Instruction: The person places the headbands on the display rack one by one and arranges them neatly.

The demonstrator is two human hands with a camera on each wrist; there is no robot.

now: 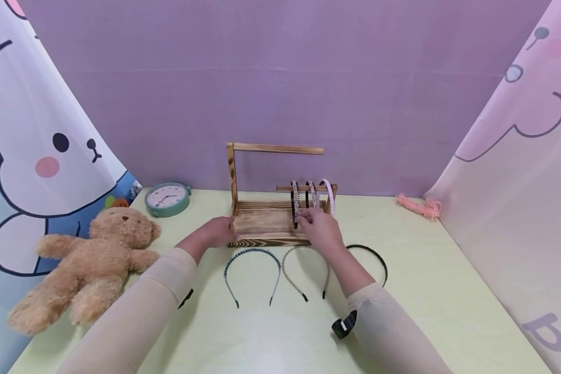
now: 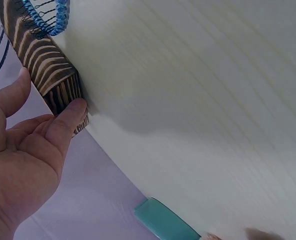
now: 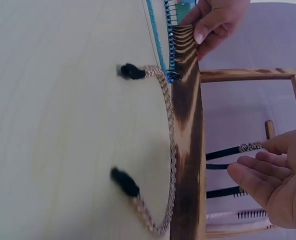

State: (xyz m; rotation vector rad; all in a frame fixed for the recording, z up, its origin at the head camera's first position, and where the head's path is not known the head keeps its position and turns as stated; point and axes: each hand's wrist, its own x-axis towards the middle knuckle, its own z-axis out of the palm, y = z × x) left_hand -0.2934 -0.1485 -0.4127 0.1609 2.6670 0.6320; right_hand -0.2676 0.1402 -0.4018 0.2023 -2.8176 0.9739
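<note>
A wooden rack (image 1: 266,242) with an upper and a lower bar stands on the table. My left hand (image 1: 221,231) grips its left front end, the thumb on one face and fingers on the end of the base (image 2: 63,92). Several headbands hang from the lower bar, the rightmost a pink one (image 1: 328,193). My right hand (image 1: 321,231) is at the leftmost hanging one, a sparkly headband (image 1: 295,200) with black ends. In the right wrist view a fingertip is right at its sparkly band (image 3: 250,146), the fingers fairly straight and spread apart.
In front of the rack lie a blue headband (image 1: 252,250), a beige braided headband (image 1: 292,280) and a black headband (image 1: 378,255). A teddy bear (image 1: 98,259) and green clock (image 1: 168,199) are at left; pink yarn (image 1: 418,206) lies at the back right.
</note>
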